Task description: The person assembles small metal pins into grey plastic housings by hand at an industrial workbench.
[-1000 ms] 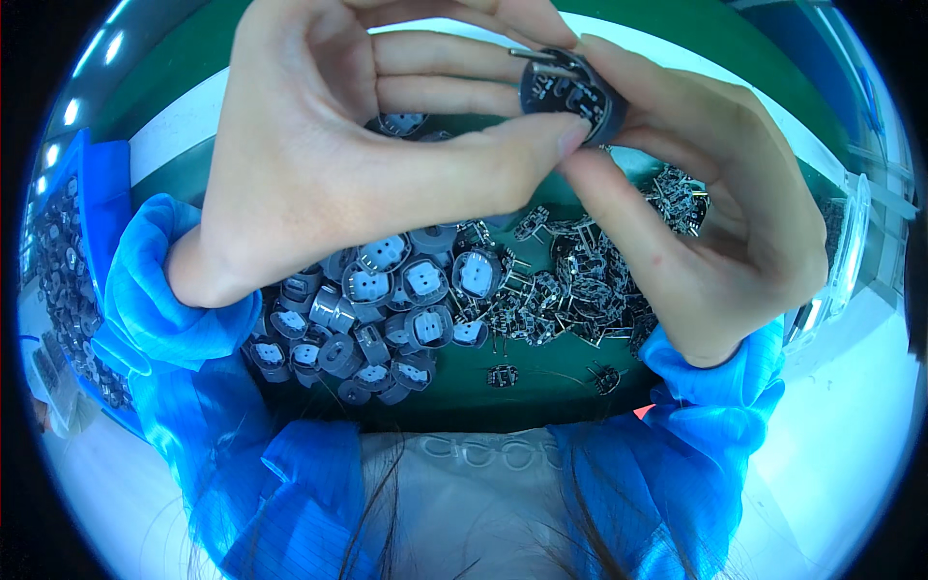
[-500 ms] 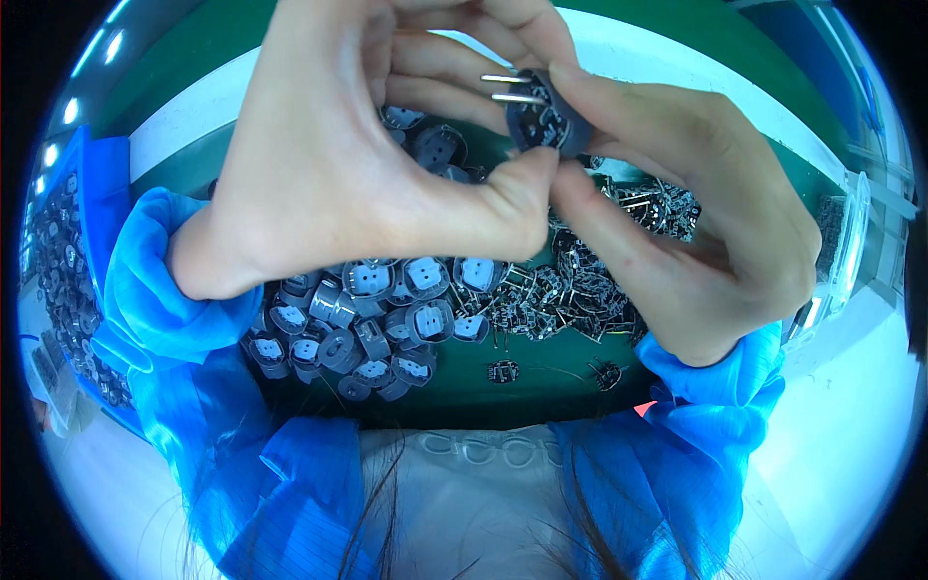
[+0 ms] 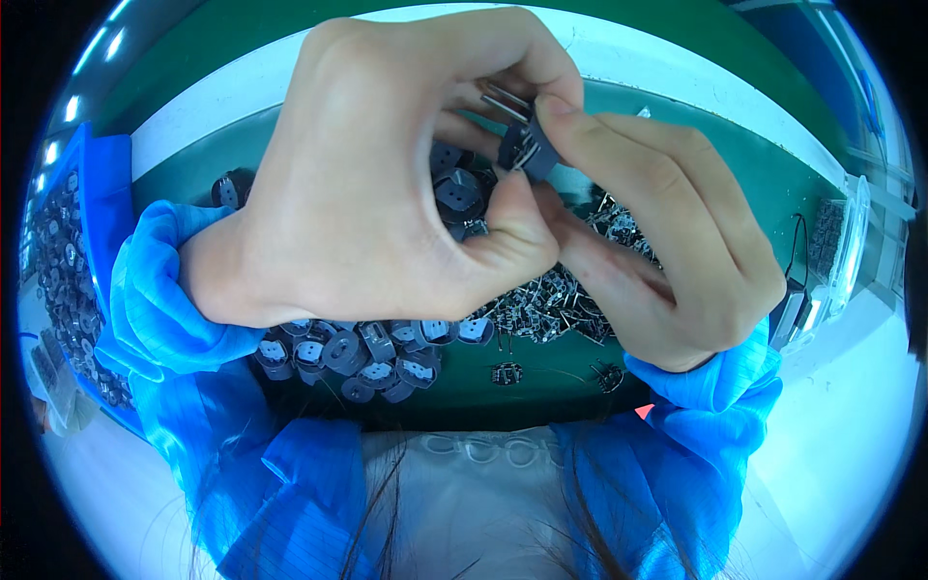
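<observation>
My left hand (image 3: 387,184) and my right hand (image 3: 667,251) meet close to the camera, both pinching one small dark round part (image 3: 527,150) with thin metal pins sticking out of it. Several more dark round parts (image 3: 454,193) rest inside the curl of my left fingers. Below my hands, a heap of the same dark round parts (image 3: 358,353) lies on the green mat (image 3: 541,391). To its right is a pile of small metal pin pieces (image 3: 551,309). Both wrists wear blue sleeves.
A blue bin (image 3: 68,261) with several small dark parts stands at the left. A clear plastic tray (image 3: 841,251) sits at the right edge. Two loose small pieces (image 3: 507,372) lie near the mat's front edge. A white strip borders the mat behind.
Both hands have drifted left and closer to the camera with the part. The part has turned between my fingertips, so its pins now point up and left.
</observation>
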`<control>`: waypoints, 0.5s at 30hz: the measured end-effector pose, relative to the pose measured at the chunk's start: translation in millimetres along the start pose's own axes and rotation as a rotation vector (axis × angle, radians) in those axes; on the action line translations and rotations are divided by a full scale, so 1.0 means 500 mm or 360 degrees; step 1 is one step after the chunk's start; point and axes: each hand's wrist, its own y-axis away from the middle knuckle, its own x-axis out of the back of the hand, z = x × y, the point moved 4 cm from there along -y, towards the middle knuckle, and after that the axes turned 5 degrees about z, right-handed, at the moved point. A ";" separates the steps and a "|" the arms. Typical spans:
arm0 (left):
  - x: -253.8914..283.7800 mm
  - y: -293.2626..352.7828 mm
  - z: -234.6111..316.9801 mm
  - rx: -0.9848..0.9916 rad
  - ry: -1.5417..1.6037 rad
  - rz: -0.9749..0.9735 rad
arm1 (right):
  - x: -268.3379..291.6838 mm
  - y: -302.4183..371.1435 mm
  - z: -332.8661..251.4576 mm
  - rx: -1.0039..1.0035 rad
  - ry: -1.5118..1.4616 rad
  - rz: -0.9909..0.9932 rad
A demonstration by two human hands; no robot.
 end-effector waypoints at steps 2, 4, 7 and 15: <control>0.004 0.000 -0.001 0.0186 0.0074 0.0022 | 0.007 -0.001 -0.001 0.0149 -0.0064 -0.0078; 0.004 0.002 0.000 0.0280 0.0110 0.0030 | 0.012 -0.002 -0.001 0.0150 -0.0096 -0.0062; 0.007 0.010 0.027 -0.0030 0.0142 0.0113 | 0.025 -0.009 0.016 0.0132 -0.0172 -0.0048; 0.011 -0.001 0.004 -0.0073 0.0129 -0.0081 | 0.026 -0.011 0.011 0.0052 -0.0138 -0.0090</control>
